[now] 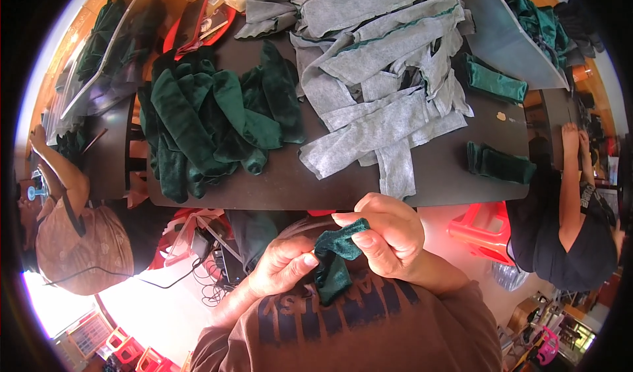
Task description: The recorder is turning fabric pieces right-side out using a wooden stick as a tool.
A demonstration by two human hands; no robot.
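Observation:
Close to my chest, a small dark green velvet piece (334,266) is pinched between both hands. My left hand (285,264) grips its left edge between thumb and fingers. Thumb and forefinger of my right hand (388,235) hold its upper right end, and the lower part hangs loose. On the dark table (277,190) beyond lies a heap of green velvet tubes (204,115) at the left. A larger pile of grey fabric strips (389,62), some with green edges, spreads over the middle.
Folded green velvet pieces (501,164) and a shiny green bundle (496,80) lie at the table's right. A red tray (221,32) with odds and ends stands at the back left. People sit on both sides; a red stool (481,230) is at right, cables (214,279) at left.

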